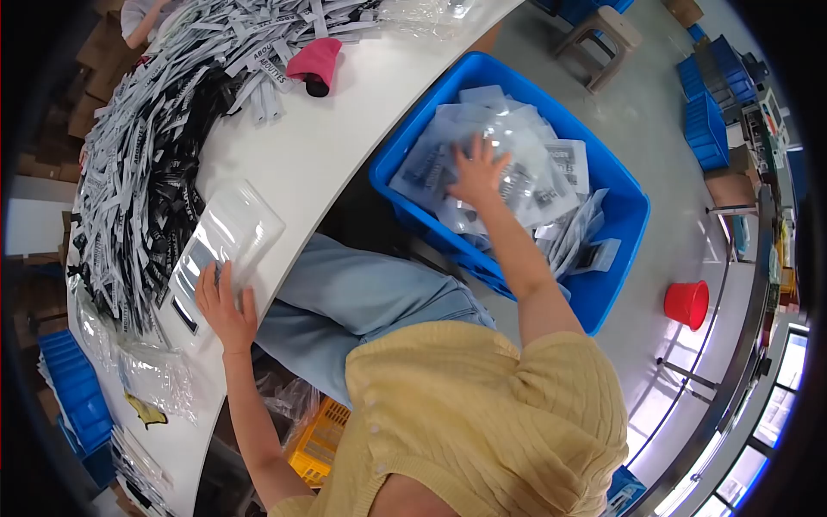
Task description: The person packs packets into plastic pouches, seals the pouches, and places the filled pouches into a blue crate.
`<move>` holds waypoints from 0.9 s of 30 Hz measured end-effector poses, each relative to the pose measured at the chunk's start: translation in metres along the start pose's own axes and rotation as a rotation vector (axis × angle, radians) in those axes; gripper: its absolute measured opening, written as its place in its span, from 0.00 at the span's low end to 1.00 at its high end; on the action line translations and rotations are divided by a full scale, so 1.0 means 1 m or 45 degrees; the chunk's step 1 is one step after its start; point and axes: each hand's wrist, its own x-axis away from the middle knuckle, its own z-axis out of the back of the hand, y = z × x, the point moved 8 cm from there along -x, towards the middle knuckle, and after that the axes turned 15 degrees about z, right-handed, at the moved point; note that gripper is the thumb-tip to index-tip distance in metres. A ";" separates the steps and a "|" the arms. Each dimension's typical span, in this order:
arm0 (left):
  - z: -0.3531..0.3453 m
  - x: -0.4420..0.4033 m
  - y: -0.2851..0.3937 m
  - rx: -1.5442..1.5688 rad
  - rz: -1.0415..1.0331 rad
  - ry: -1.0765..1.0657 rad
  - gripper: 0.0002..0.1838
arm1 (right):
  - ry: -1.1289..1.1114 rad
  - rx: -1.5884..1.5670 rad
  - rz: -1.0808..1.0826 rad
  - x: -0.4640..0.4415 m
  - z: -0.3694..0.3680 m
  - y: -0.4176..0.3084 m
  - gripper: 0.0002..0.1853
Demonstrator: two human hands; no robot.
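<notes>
My left hand (226, 308) rests with its fingers apart at the near end of a stack of clear plastic bags (245, 220) on the white table. Under and beside its fingertips lies a bag with dark printing. My right hand (480, 172) reaches into a large blue bin (618, 194), fingers spread over a heap of packed clear bags (538, 125). Printed labels show through some of those bags. Whether the right fingertips press on the top bag or hover just above it, I cannot tell.
Heaped white and black printed strips (138, 164) cover the far side of the table (284, 142). A pink cloth item (315, 62) lies near them. A yellow crate (319, 439) stands under the table. On the floor are a stool (603, 39) and a red bucket (687, 304). Another person's arm (142, 26) shows top left.
</notes>
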 end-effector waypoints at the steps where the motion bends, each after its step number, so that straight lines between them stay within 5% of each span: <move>1: -0.001 0.000 -0.001 0.000 0.006 -0.002 0.24 | -0.009 0.005 -0.038 0.009 -0.009 0.020 0.47; 7: 0.000 0.002 0.004 0.009 -0.012 0.023 0.24 | 0.308 -0.474 -0.492 0.107 -0.080 0.174 0.48; 10: 0.002 0.001 0.005 0.015 -0.015 0.042 0.24 | 0.087 -0.530 -0.591 0.149 -0.091 0.181 0.45; 13: -0.001 0.001 0.006 0.015 -0.010 0.047 0.23 | 0.360 -0.904 0.034 0.140 -0.071 0.130 0.41; 17: -0.003 0.002 0.003 0.017 -0.022 0.036 0.23 | 0.576 -0.725 -0.068 0.154 -0.012 0.119 0.40; 18: -0.002 0.001 0.002 0.013 -0.034 0.034 0.23 | 0.452 -0.516 -0.220 0.164 0.002 0.124 0.46; 21: -0.003 0.001 0.004 0.020 -0.016 0.044 0.22 | -0.098 -0.361 -0.091 0.170 -0.054 0.093 0.52; 25: -0.001 0.004 0.005 0.024 -0.010 0.045 0.22 | -0.356 -0.350 -0.460 0.180 -0.106 0.104 0.59; 27: 0.002 0.003 0.002 0.015 -0.011 0.050 0.23 | -0.457 -0.407 -0.426 0.175 -0.097 0.100 0.60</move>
